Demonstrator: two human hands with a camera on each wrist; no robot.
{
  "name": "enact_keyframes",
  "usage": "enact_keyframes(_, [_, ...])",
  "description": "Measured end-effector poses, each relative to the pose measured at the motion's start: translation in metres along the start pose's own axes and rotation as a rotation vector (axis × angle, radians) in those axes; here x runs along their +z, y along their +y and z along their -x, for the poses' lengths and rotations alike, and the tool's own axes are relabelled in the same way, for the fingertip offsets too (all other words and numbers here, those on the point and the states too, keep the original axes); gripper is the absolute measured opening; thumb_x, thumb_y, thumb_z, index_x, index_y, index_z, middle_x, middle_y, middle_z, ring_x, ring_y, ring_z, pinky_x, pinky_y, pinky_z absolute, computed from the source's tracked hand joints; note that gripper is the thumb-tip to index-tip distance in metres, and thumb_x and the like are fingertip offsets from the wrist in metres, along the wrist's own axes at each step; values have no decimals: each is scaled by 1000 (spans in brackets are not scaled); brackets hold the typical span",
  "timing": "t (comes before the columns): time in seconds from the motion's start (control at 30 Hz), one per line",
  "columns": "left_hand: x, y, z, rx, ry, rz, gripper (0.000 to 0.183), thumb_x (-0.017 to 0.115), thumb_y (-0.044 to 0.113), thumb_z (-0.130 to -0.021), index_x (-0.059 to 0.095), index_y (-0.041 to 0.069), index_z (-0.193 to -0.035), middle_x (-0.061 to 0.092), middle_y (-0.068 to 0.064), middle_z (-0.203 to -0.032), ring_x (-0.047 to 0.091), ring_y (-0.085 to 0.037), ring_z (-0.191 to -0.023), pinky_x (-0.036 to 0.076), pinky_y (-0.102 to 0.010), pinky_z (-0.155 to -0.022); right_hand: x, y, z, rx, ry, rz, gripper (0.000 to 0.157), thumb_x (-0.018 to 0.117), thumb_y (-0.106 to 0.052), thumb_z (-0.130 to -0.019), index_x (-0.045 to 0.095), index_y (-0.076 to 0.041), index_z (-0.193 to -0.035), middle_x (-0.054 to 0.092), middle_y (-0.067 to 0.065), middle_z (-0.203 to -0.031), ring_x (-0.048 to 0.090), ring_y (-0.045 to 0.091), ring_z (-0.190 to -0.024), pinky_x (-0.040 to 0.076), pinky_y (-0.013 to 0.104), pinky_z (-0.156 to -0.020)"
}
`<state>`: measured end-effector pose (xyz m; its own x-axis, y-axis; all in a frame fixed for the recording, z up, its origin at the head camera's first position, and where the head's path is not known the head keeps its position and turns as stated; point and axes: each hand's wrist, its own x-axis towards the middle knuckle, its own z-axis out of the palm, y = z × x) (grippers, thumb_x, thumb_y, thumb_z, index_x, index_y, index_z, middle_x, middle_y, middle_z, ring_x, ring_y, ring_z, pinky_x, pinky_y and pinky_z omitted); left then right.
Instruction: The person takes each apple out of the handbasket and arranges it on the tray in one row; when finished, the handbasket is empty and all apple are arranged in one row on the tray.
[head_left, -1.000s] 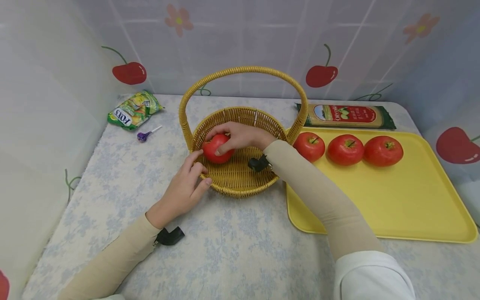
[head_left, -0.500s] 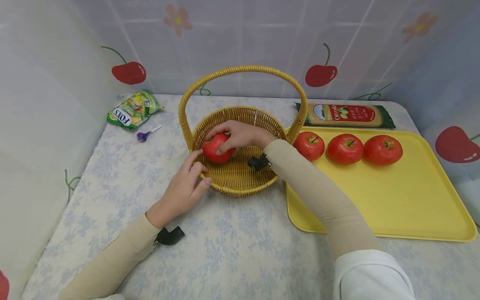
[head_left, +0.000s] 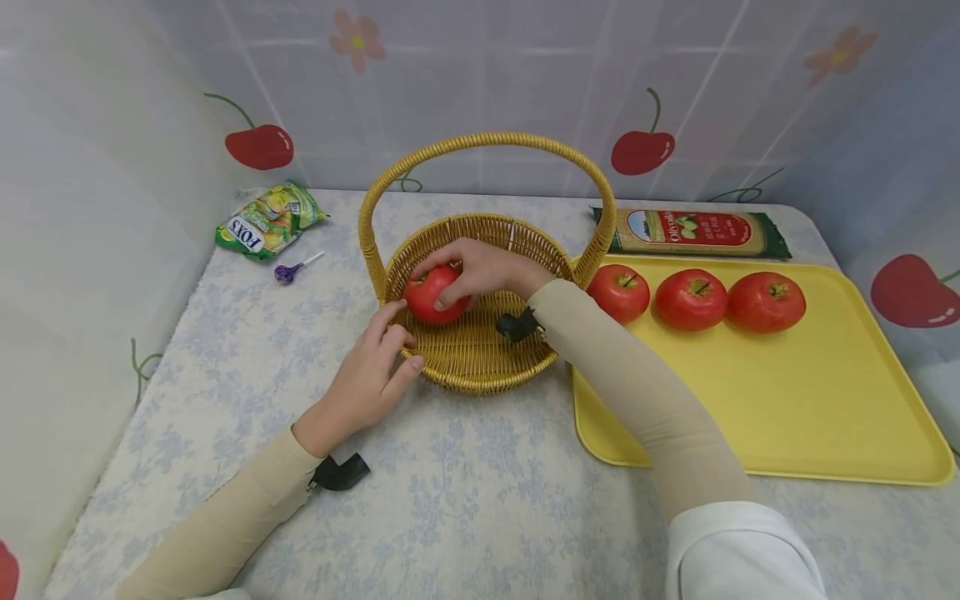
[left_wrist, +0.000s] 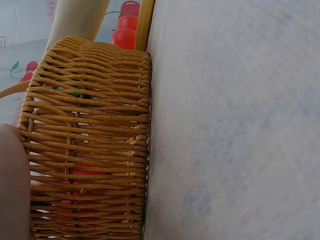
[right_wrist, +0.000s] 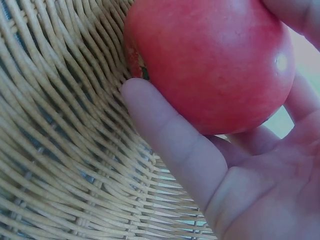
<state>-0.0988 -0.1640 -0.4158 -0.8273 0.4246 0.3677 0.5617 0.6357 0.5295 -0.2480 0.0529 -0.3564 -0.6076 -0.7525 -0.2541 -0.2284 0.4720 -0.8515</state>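
Note:
A red apple lies at the left inside the yellow wicker basket. From above, my right hand grips that apple, thumb on the near side and fingers over the far side. The right wrist view shows the fingers wrapped about the apple, close to the woven wall. On the basket's front left rim, my left hand holds on with bent fingers over the edge. Part of it shows beside the basket wall in the left wrist view, where red glints through the weave.
Right of the basket, a yellow tray bears three more apples in a row. A pasta packet lies behind it. A green sweets bag and a lollipop lie at the back left. The basket's tall handle arches overhead.

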Motion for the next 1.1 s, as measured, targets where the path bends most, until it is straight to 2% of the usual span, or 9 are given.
enact_keyframes(0.13, [0,0,0,2,-4,3,66,25,66,-104,52,6,-98,37,-26,-155,54,-46,-130,50,-53,-84,-1,-2,0,-30,25,25,52,77,-16,-82,68,-20,-133,61,7,-134,59,25,-116,61,38,-77])
enact_keyframes(0.37, [0,0,0,-1,-5,8,66,25,66,-104,53,7,-100,37,-25,-156,53,-46,-131,50,-54,-87,-3,-7,3,-42,59,-1,53,79,-15,-82,67,-18,-134,60,9,-137,59,25,-119,60,38,-82])
enact_keyframes(0.6, [1,-1,0,2,-4,8,65,25,65,-104,52,7,-99,37,-27,-156,53,-46,-130,50,-53,-84,-7,-12,7,-74,128,94,52,78,-16,-82,68,-17,-133,63,8,-134,61,24,-116,57,39,-90])
enact_keyframes(0.73, [0,0,0,-3,-9,14,66,23,67,-103,52,8,-98,37,-28,-155,54,-47,-129,50,-52,-81,-9,-18,15,-51,160,157,54,79,-18,-82,67,-19,-134,63,7,-136,61,23,-116,54,40,-96])
enact_keyframes(0.9, [-1,1,-1,-5,-15,21,68,22,69,-102,52,9,-98,37,-29,-155,53,-47,-131,50,-50,-79,-10,-27,32,-29,182,173,55,79,-19,-83,66,-21,-136,62,4,-138,61,22,-116,54,40,-96])
enact_keyframes(1.1, [0,1,-1,-8,-13,23,67,23,68,-102,53,9,-98,36,-29,-156,57,-45,-123,49,-48,-78,-13,-31,53,-24,194,224,56,79,-21,-84,64,-21,-138,60,3,-141,60,22,-118,54,41,-97])
